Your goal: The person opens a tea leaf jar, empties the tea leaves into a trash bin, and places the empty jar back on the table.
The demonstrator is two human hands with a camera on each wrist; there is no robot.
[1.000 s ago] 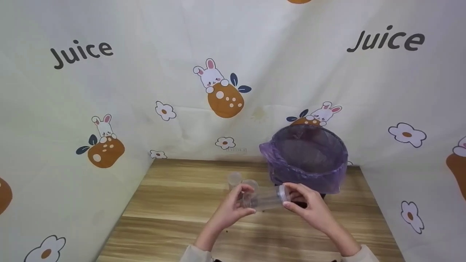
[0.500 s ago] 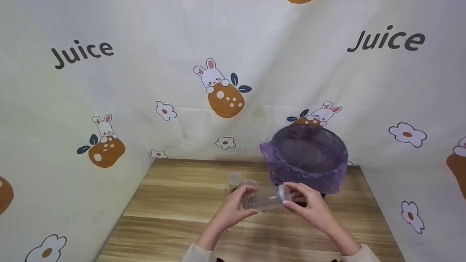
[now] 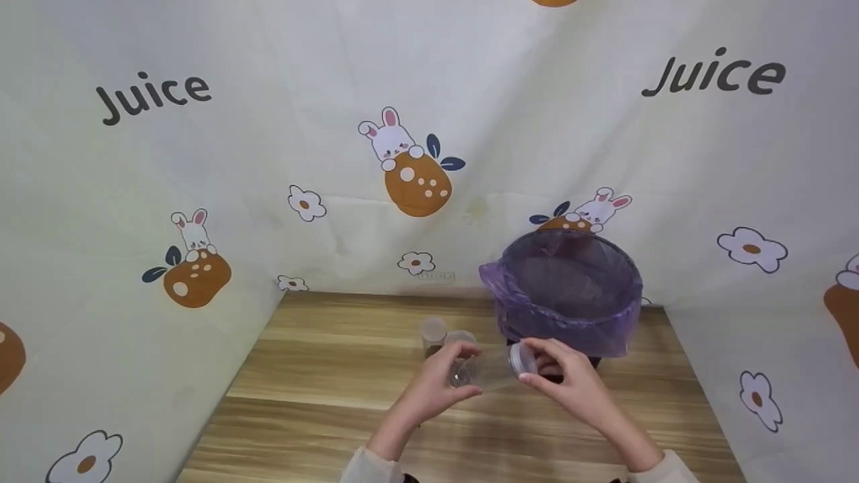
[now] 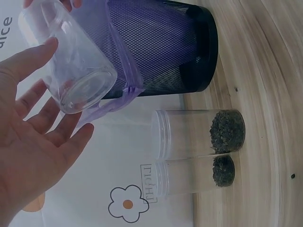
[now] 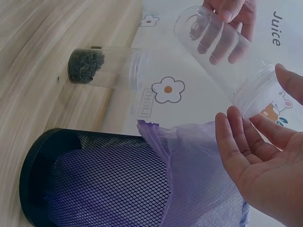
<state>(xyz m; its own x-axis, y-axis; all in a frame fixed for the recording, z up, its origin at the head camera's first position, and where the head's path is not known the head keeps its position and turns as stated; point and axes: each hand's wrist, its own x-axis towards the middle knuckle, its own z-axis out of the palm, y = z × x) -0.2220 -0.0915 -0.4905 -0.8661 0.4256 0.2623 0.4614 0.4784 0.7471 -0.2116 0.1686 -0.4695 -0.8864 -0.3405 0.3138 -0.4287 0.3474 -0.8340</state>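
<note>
A clear plastic jar (image 3: 488, 370), with nothing visible inside, is held tilted sideways above the table between both hands. My left hand (image 3: 436, 384) grips its base end, thumb on one side and fingers on the other in the left wrist view. At the other end, my right hand (image 3: 574, 376) pinches the translucent screw lid (image 5: 255, 94) by its rim between thumb and fingers. The lid sits on the jar's mouth. Behind the left hand stand two more lidded jars, a wider jar (image 4: 189, 135) and a narrower jar (image 4: 184, 177), each with dark dried flakes at the bottom.
A black mesh bin (image 5: 109, 175) lined with a purple bag (image 3: 570, 329) stands at the back right of the wooden table (image 3: 322, 376), just beyond the right hand. A printed white curtain (image 3: 322, 134) encloses the back and sides. Small dark specks (image 4: 293, 176) lie on the tabletop.
My left hand has shifted slightly right along the jar, and the lid end has turned a little toward the camera. The right hand stays almost in place at the lid.
</note>
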